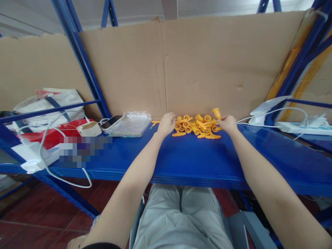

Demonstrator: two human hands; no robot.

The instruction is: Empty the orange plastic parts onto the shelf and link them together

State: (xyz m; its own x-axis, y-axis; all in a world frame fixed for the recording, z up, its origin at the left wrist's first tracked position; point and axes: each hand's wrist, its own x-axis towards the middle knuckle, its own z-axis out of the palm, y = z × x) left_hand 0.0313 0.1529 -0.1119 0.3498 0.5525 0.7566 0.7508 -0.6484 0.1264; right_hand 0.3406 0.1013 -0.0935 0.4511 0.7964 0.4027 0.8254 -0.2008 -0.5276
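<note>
Orange piece (216, 112) in closed grip of right hand (228, 123), beside the pile (197, 127); left hand (166, 123) curled opposite, grip unclear

The left hand (166, 123) touches a pile of small orange plastic pieces (197, 127) on the blue metal shelf (197, 159). The right hand (228, 123) pinches one raised orange piece (216, 112) beside the pile.

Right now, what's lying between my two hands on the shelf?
A pile of orange plastic parts, between the left hand and right hand, in the head view.
</note>
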